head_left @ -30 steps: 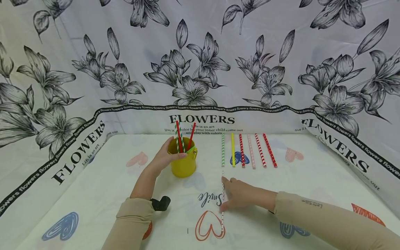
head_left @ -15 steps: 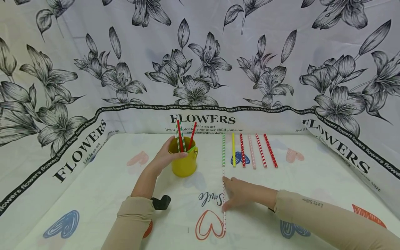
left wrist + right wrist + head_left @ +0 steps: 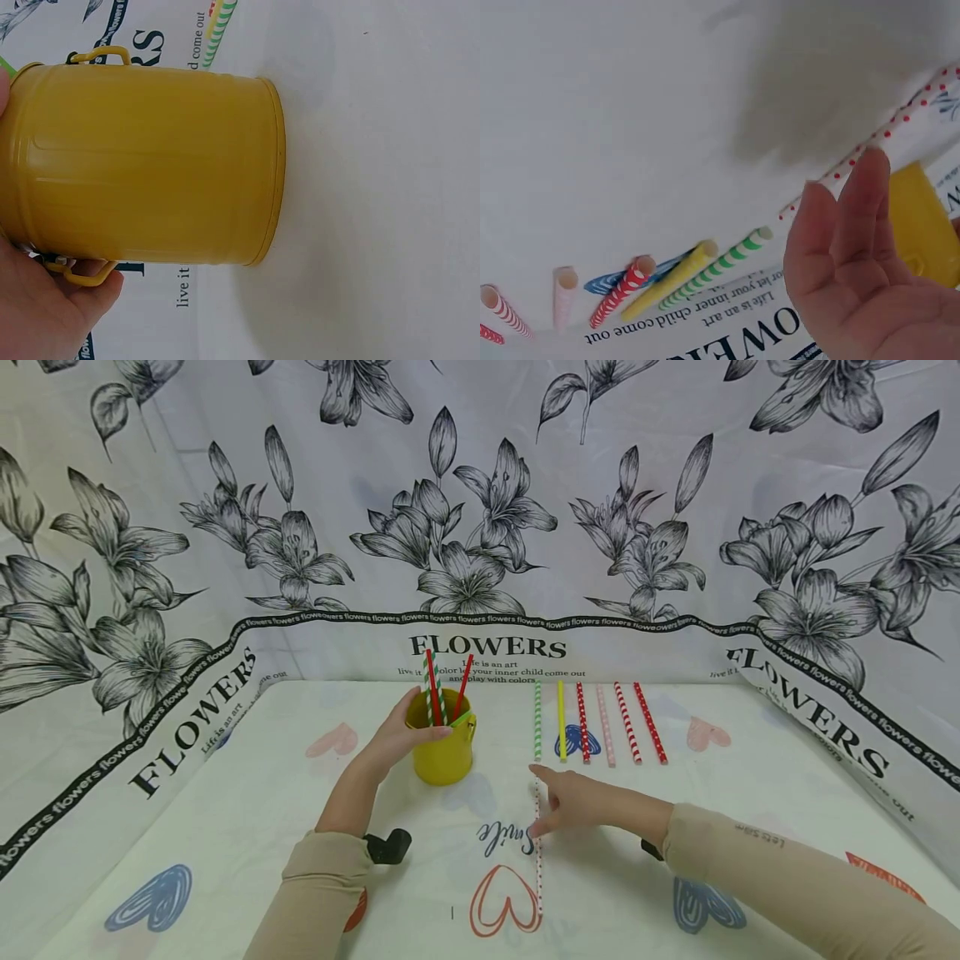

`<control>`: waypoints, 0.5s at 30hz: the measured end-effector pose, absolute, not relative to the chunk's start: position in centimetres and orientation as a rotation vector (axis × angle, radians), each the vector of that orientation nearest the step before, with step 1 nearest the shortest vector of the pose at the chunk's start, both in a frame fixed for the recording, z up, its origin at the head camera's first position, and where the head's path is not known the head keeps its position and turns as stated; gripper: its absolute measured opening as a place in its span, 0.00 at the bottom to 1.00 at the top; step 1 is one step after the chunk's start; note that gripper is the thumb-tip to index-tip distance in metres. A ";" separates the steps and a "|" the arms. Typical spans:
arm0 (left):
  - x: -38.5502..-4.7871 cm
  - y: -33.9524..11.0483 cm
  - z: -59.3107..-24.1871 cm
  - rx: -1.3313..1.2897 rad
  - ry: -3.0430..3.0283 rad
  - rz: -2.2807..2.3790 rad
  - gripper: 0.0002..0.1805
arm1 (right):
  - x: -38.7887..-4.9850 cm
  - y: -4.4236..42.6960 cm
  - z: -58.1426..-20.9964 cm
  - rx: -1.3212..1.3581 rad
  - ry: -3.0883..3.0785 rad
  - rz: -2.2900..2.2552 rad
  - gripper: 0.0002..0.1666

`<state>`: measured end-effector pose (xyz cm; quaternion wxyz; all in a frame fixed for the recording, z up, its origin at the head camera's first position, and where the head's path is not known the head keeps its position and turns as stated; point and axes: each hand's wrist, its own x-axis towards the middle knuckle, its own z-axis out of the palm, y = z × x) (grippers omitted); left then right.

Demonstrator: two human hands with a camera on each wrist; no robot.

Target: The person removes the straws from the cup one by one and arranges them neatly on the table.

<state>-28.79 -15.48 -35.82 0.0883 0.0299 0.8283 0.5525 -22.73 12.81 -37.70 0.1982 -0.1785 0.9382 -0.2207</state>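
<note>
My left hand [image 3: 390, 737] grips a small yellow bucket [image 3: 444, 762] at its rim, thumb across the front and fingers round the far left side. In the left wrist view the bucket [image 3: 150, 165] fills much of the picture, and its side lugs show. Red and green-striped paper straws [image 3: 429, 689] stand in it. My right hand [image 3: 576, 800] is over a white straw with red dots [image 3: 539, 877] lying lengthwise on the cloth. Its index finger points at the straw's far end. In the right wrist view the fingers [image 3: 859, 217] reach out beside the dotted straw [image 3: 889, 135], not wrapped round it.
Beyond the right hand lies a row of paper straws: green-striped [image 3: 537, 722], yellow [image 3: 562, 722], red dotted [image 3: 582, 722], pale pink [image 3: 605, 727], red-striped [image 3: 626, 722] and another red dotted [image 3: 649, 722]. A floral curtain [image 3: 480, 527] rises behind the printed tablecloth [image 3: 247, 827].
My right hand has let go of the dotted straw and slid slightly away from me, its index finger now extended at the far end. The left hand and bucket stay put.
</note>
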 end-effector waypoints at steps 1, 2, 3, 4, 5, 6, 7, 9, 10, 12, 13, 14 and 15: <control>-28.8 -15.5 -35.8 0.088 2.466 1.643 0.55 | -22.9 12.8 -37.4 -0.524 2.631 -0.656 0.55; -28.8 -15.5 -35.8 0.086 2.468 1.641 0.55 | -23.2 12.7 -37.0 -0.552 2.635 -0.701 0.52; -28.8 -15.5 -35.9 0.085 2.471 1.640 0.55 | -23.4 12.7 -36.8 -0.591 2.645 -0.740 0.50; -28.9 -15.5 -35.9 0.085 2.474 1.638 0.55 | -23.6 12.7 -36.5 -0.624 2.651 -0.780 0.47; -28.9 -15.4 -35.9 0.083 2.477 1.635 0.55 | -23.8 12.6 -36.2 -0.657 2.656 -0.821 0.45; -28.9 -15.4 -35.9 0.083 2.480 1.632 0.55 | -24.0 12.6 -36.0 -0.690 2.657 -0.863 0.43; -28.9 -15.4 -35.9 0.083 2.484 1.631 0.54 | -24.2 12.5 -35.8 -0.725 2.658 -0.904 0.41; -28.9 -15.4 -35.9 0.079 2.490 1.630 0.54 | -24.6 12.2 -35.5 -0.767 2.661 -0.995 0.39; -28.8 -15.4 -35.9 0.077 2.491 1.633 0.54 | -24.8 12.0 -35.3 -0.779 2.658 -1.043 0.38; -28.8 -15.4 -35.8 0.072 2.493 1.634 0.54 | -25.2 11.6 -35.0 -0.805 2.651 -1.139 0.38; -28.8 -15.4 -35.8 0.069 2.491 1.635 0.54 | -25.4 11.3 -34.9 -0.815 2.642 -1.191 0.38; -28.8 -15.4 -35.8 0.066 2.491 1.634 0.54 | -25.5 11.1 -34.8 -0.818 2.627 -1.241 0.38; -28.8 -15.4 -35.8 0.062 2.488 1.636 0.54 | -25.7 10.8 -34.6 -0.825 2.614 -1.282 0.38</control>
